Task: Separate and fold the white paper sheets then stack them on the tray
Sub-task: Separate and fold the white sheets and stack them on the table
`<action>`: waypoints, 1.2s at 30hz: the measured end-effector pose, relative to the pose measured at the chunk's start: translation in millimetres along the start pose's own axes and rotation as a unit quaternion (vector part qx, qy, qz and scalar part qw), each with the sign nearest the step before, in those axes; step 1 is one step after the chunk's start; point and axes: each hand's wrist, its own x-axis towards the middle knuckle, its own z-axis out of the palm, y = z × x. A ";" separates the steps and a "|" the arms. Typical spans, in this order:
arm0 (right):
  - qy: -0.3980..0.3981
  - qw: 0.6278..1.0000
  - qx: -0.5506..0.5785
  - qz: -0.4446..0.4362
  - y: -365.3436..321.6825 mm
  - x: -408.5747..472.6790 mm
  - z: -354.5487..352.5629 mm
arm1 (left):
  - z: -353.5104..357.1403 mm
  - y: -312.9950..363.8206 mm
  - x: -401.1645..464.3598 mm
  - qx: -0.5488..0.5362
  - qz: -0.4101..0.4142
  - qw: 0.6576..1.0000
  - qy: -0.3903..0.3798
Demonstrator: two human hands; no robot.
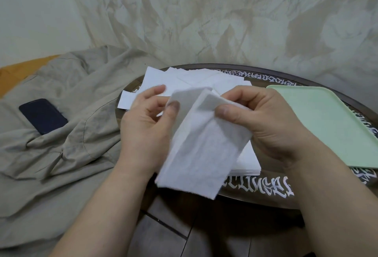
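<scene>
Both hands hold a white paper sheet (pixel 202 146) up above the near edge of a dark round table (pixel 255 195). My left hand (pixel 145 125) pinches its upper left layer between thumb and fingers. My right hand (pixel 263 121) pinches the upper right layer, and the two layers part at the top. Under the sheet lies a neat stack of white sheets (pixel 247 160). Several loose sheets (pixel 184 80) are spread at the table's back. A pale green tray (pixel 331 121) sits at the right with nothing on it.
A beige cloth (pixel 61 134) is bunched to the left of the table, with a dark blue phone (pixel 43 115) lying on it. A pale curtain (pixel 204 21) hangs behind. Dark floor tiles (pixel 204 234) show below the table's near edge.
</scene>
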 end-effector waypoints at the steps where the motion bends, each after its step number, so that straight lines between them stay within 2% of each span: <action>1: 0.004 1.000 -0.013 0.003 1.1 0.3 0.9 | 1.8 2.5 -2.8 -0.014 -0.018 0.999 -0.035; 3: 0.013 0.997 -0.071 0.009 5.9 1.2 3.1 | 6.2 9.0 -10.8 -0.027 -0.036 0.993 -0.110; 5: 0.021 0.994 -0.110 0.012 9.5 2.5 3.7 | 7.3 10.9 -14.1 -0.008 -0.005 0.989 -0.146; 14: 0.044 0.989 -0.136 0.022 10.6 3.4 3.2 | 5.7 3.3 -11.0 0.006 0.029 0.987 -0.156; 30: 0.061 0.990 -0.129 0.020 10.7 3.0 4.8 | 9.7 5.6 -14.5 -0.012 0.018 0.981 -0.191; 36: 0.073 0.988 -0.135 0.018 10.9 3.4 6.9 | 12.5 2.2 -16.1 0.009 0.035 0.986 -0.161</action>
